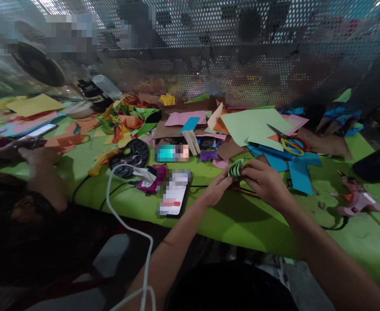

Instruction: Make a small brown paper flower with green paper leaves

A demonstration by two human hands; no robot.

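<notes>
At bench (242, 224) centre, both hands pinch a pleated green paper (235, 167): left hand (214, 190) closed on its lower edge, right hand (266, 181) clamped on its side. Pleating looks underway, and another fold would need firm fingertip pressure. At one o'clock lie scissors (290, 144).

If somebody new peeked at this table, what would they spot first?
Probably the two hands in the middle: the left hand and right hand pinch a small folded green paper between them. Behind them a messy heap of coloured paper spreads over the green table, with scissors lying on it. A pink glue gun rests at the right.
</notes>
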